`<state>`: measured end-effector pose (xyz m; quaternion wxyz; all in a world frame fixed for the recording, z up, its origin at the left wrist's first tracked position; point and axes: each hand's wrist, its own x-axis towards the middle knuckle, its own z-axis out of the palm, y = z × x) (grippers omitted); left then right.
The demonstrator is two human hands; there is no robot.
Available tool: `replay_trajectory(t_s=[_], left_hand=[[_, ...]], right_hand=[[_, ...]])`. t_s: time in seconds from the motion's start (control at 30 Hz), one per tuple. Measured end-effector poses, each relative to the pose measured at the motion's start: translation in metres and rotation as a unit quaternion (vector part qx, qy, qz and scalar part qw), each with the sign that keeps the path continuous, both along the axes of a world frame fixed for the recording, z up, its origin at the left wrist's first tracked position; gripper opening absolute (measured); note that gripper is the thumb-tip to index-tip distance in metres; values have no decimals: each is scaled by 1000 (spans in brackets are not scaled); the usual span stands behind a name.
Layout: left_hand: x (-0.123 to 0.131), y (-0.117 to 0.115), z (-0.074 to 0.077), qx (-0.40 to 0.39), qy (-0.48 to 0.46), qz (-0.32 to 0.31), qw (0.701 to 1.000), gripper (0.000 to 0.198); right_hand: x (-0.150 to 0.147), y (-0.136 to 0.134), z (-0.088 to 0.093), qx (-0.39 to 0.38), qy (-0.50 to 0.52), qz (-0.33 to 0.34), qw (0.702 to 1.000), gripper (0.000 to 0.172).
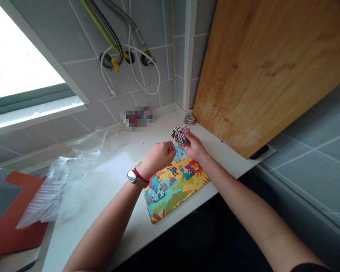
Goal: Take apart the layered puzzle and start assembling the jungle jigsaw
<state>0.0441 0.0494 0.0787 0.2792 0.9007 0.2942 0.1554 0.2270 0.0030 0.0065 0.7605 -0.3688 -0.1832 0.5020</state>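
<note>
Puzzle (pixel 177 187) laid flat on bench (pixel 223 151), partly hidden by left hand (pixel 160 154). Left hand curled above; fingertips turned away, so grip cannot be told. Just beyond, bunch of pieces (pixel 179 136) gripped in right hand (pixel 197 147), thumb pressed over them. Pieces judged light, stiff card, slick-faced, easily spilled from bunch; best held by edges, tabs spared from bending. Farther back, pile (pixel 190 120) set beside board (pixel 260 71), near wall corner.

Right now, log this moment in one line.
right hand: holds puzzle pieces | left hand: curled near them, contents hidden | puzzle: on white counter
</note>
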Motion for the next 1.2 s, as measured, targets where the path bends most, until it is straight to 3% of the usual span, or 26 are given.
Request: replay_trajectory(t_s=[0.07,0.17,0.23,0.37,0.53,0.67,0.77,0.9,1.07,1.2], left_hand=[[4,-18,-4,4,69,-33,997,12],[11,-39,-12,22,142,-70,987,45],[14,-46,-17,50,180,-78,979,54],[16,-47,-22,31,196,-86,976,36],[17,-42,-26,-3,170,-89,981,30],[10,-27,-31,-22,120,-52,991,17],[-7,-4,-31,-62,17,-6,998,11],[-37,19,-25,-147,-124,110,975,20],[-57,9,-31,-193,-222,188,937,30],[-65,-6,-46,-242,-275,193,910,31]], right_hand=[[0,0,0,-1,6,-4,1000,51],[0,-1,1,2,15,-1,1000,50],[0,-1,1,4,18,-1,1000,51],[-1,-2,1,5,8,1,1000,49],[-1,-3,3,-6,19,4,1000,47],[0,-4,5,5,29,12,1000,49],[1,-4,5,14,22,15,1000,48],[-2,-5,5,32,10,50,998,46],[-14,-9,6,-12,-31,170,985,42],[-19,-11,5,-22,-64,193,979,41]])
